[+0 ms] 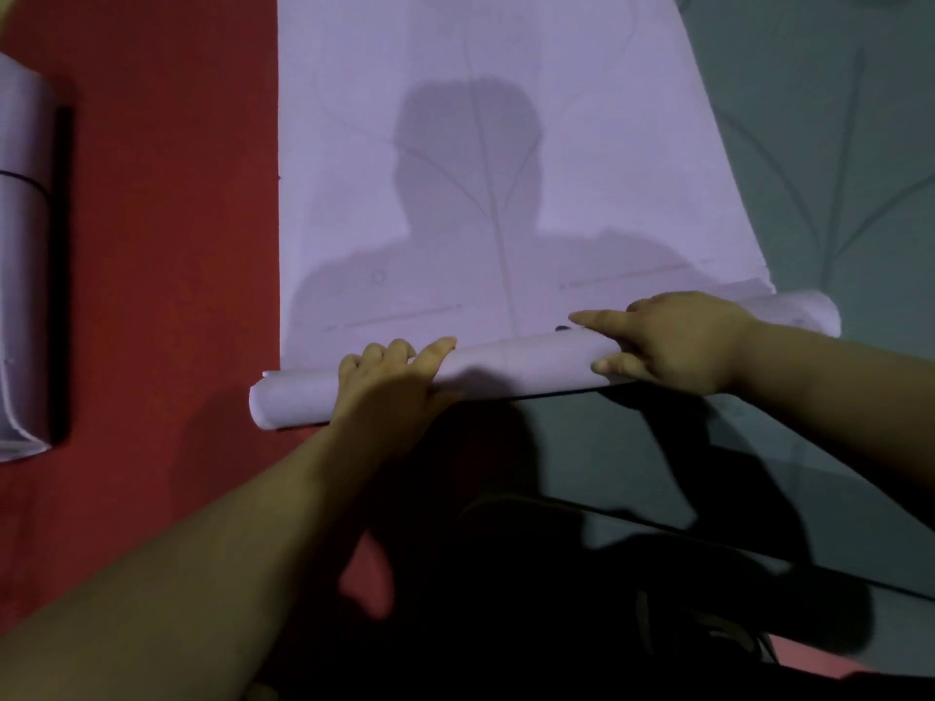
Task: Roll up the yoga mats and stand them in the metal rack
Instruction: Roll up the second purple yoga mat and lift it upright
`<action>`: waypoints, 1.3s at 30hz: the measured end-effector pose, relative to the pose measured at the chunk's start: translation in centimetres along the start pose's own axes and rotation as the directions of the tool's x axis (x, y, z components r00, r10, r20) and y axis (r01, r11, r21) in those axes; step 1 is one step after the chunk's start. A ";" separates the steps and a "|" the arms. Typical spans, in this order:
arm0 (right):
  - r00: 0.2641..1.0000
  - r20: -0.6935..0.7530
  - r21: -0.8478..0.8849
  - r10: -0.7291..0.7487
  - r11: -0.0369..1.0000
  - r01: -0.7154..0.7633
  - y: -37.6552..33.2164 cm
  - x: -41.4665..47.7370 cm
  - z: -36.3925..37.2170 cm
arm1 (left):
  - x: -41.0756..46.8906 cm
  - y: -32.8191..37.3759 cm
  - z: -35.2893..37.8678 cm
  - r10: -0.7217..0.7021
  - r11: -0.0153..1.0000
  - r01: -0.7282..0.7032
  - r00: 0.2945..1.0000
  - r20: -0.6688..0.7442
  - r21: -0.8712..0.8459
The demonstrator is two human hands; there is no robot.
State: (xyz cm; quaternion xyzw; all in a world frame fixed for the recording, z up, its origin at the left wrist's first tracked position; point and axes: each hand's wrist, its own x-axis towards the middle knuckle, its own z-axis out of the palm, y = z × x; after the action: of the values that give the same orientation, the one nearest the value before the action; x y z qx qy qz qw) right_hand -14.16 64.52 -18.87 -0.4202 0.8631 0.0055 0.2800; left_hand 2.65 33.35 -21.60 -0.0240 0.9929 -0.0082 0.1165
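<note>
The purple mat (480, 169) is laid flat toward the far side, its near end wound into a roll (526, 369). The roll is clasped under the left hand's (389, 369) curled fingers and pinched between the right hand's (675, 341) thumb and forefinger, probably so it is kept tight and even.

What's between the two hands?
Only a bare stretch of the rolled pale purple yoga mat lies between the left hand and right hand, in the head view.
</note>
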 end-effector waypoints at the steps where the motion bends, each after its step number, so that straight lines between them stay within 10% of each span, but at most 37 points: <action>1: 0.999 0.037 0.038 -0.010 0.999 0.008 -0.6 -0.7 0.1 | -0.8 0.0 -0.3 -0.009 1.000 0.010 0.996 0.088 -0.018; 8: 0.974 0.209 0.235 -0.088 0.971 0.037 -5.8 -6.8 6.9 | -7.7 0.1 0.3 0.127 0.989 -0.065 0.841 0.526 -0.134; 14: 0.949 -0.316 0.049 -0.004 0.999 0.021 -7.3 -9.1 10.7 | -6.1 -0.3 0.5 0.143 0.976 -0.006 0.773 0.618 -0.218; 19: 0.966 -0.257 0.021 -0.011 1.000 0.016 -6.8 -9.3 11.6 | -7.5 0.1 0.5 0.084 0.989 -0.005 0.847 0.525 -0.150; 25: 1.000 -0.023 0.116 -0.010 0.993 0.012 -5.1 -6.7 8.7 | -10.5 1.2 1.9 0.016 0.991 -0.024 0.998 -0.061 -0.132; 31: 0.998 0.056 0.165 -0.014 0.986 0.004 -4.9 -6.2 8.1 | -9.4 1.0 1.6 0.028 0.999 -0.027 0.997 0.073 -0.023; 39: 0.945 -0.323 -0.071 0.043 0.995 -0.070 -7.7 -8.5 9.5 | -4.9 -0.2 0.1 0.000 0.995 0.045 0.903 0.430 -0.094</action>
State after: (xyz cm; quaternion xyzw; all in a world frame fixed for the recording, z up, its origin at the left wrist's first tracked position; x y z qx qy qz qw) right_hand 0.14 68.03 -20.99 -0.4016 0.9079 -0.0200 0.1182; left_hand 7.46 33.42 -20.55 -0.0424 0.9416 0.0465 0.3309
